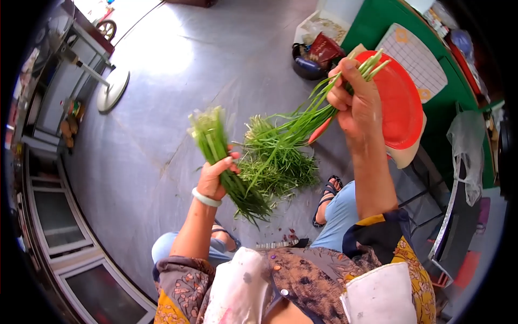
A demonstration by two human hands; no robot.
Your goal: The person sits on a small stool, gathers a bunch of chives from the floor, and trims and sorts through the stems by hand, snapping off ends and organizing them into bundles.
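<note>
My left hand (214, 181) is wrapped round a thick bunch of garlic chives (209, 137), whose pale cut ends point up and away from me. The green tips hang down toward my lap, and the upper part is blurred. Raised on the right, my right hand (353, 97) grips a thinner bundle of chives (318, 110). Its white ends stick out above my fingers, and the long leaves trail down to the left. Between my hands, on the floor, lies a loose pile of chives and trimmings (278, 164).
A red round tray (398, 102) rests on a seat at the right, just behind my right hand. A black container with a red packet (326, 49) stands beyond it. A fan base (114, 89) is at the far left. A plastic bag (467, 151) hangs at the right.
</note>
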